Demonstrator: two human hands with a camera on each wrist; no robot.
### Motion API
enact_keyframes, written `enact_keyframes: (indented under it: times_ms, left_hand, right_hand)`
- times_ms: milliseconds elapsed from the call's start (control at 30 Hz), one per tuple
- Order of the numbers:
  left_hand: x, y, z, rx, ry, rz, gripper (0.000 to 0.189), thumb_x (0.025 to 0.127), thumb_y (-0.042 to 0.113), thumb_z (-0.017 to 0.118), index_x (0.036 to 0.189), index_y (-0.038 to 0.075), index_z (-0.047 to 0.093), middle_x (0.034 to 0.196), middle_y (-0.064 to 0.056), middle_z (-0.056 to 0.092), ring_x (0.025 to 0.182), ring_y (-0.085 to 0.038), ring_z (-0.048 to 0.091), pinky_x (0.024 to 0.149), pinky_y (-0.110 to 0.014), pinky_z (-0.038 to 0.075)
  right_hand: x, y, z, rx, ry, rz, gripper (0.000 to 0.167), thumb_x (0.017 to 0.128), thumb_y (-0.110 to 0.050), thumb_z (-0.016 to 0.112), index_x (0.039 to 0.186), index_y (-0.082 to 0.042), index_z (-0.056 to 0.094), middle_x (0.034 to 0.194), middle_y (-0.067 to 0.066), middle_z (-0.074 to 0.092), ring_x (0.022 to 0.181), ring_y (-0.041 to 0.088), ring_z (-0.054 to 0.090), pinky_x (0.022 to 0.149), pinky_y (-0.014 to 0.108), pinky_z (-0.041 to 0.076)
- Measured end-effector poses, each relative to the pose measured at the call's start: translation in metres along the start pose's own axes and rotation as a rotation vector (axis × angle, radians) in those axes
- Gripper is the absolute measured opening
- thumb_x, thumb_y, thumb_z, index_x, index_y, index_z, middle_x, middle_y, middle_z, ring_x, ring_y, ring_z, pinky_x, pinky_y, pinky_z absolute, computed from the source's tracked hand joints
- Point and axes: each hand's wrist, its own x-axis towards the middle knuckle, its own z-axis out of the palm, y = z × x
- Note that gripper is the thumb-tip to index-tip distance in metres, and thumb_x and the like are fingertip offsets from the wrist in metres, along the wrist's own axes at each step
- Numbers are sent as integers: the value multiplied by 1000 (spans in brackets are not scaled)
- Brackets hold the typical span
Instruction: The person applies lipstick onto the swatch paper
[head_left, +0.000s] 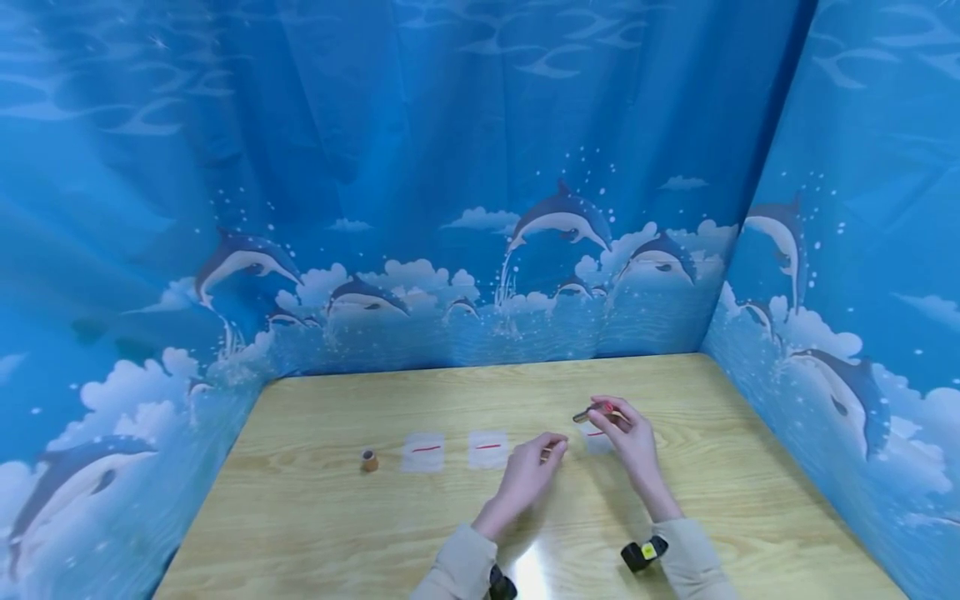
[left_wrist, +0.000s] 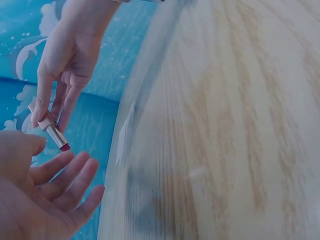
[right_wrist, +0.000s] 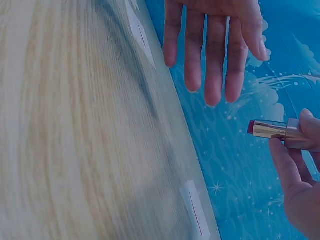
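My right hand pinches a lipstick between thumb and fingers, above a white paper square at the right. Its dark red tip shows past a shiny gold collar and points toward my left hand. That left hand is held up with nothing in it, its fingers loosely extended and spread, as the right wrist view shows. In the left wrist view the lipstick tip is just above the left fingertips.
Two more white paper squares, a left one and a middle one, lie on the wooden table, each with a red line. A small brown cylinder stands left of them. Dolphin-print curtains enclose the table's back and sides.
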Motion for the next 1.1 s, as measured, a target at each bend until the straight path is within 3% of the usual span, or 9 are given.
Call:
enact_keyframes:
  times_ms: [367, 467, 633, 967, 1100]
  left_hand:
    - [0, -11, -7, -242, 108, -107, 29, 105, 27, 56, 115, 5, 72, 101, -5, 77, 86, -18, 75, 78, -26, 61]
    - [-1, -11, -8, -388, 105, -146, 30, 105, 24, 57, 115, 0, 71, 101, -11, 77, 90, -25, 75, 81, -35, 63]
    - [-4, -8, -9, -706, 96, -267, 32, 104, 21, 60, 118, -6, 68, 108, -19, 74, 103, -38, 71, 89, -46, 60]
    - [-5, -5, -12, -971, 75, -393, 42, 98, 24, 68, 128, -6, 63, 117, -16, 72, 116, -33, 67, 93, -32, 59]
    - [-5, -6, -13, -1084, 86, -449, 41, 97, 19, 69, 129, -5, 62, 113, -10, 74, 108, -21, 70, 97, -31, 56]
  right_hand:
    - [-6, -2, 19, 117, -6, -36, 32, 93, -4, 72, 120, 12, 63, 92, -3, 62, 85, 4, 69, 72, 24, 60]
    - [-9, -4, 25, 174, -7, -30, 32, 94, 0, 69, 121, 15, 60, 96, -2, 60, 89, 4, 69, 80, 23, 61]
    - [-16, -9, 35, 247, -4, -27, 32, 94, 5, 68, 121, 18, 56, 100, 0, 61, 94, 5, 69, 89, 25, 59]
    - [-25, -10, 50, 173, 12, -36, 31, 92, -5, 74, 118, 10, 64, 107, -1, 65, 96, 6, 70, 86, 17, 56]
    - [-29, -8, 54, 145, -9, -44, 31, 91, -5, 75, 117, 8, 65, 106, 1, 69, 97, 7, 69, 86, 16, 55]
